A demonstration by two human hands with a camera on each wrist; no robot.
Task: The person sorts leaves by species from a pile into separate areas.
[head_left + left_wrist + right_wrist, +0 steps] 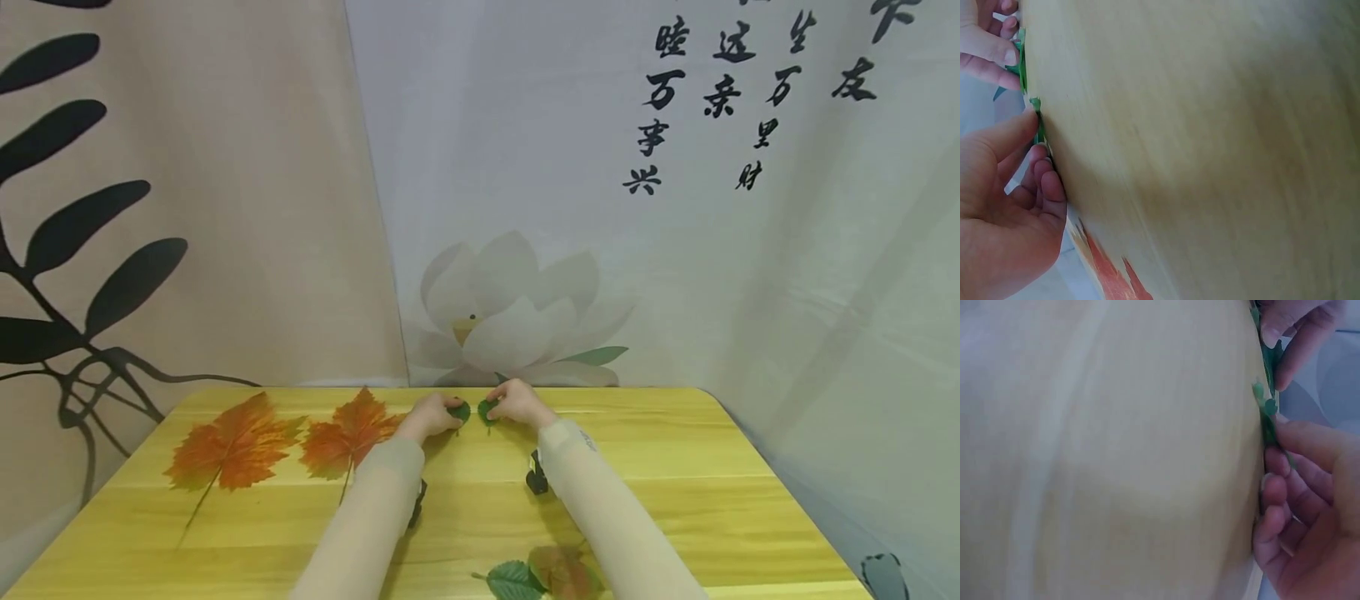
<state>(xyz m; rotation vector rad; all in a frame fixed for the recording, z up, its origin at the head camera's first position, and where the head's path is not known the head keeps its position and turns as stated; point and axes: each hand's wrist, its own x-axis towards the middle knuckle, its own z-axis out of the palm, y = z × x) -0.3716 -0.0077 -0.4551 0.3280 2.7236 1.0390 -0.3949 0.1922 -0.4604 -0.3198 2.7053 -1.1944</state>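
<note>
Near the far edge of the table, my left hand (429, 417) pinches a small green leaf (462, 412) between thumb and fingers. Just to its right, a second green leaf (484, 409) is pinched by my right hand (521, 403). A narrow gap separates the two leaves, and their stems point toward me. From the left wrist, the left hand's leaf (1039, 132) appears edge-on, low over the wood. The right wrist view has the right hand's leaf (1267, 428) partly covered by thumb and fingertips.
Two orange maple leaves, one at far left (232, 442) and one (351, 437) beside the left forearm, lie on the yellow wooden table (675, 500). A green leaf (513, 581) and a reddish-brown leaf (562, 571) overlap near the front. A printed curtain (525, 167) hangs behind.
</note>
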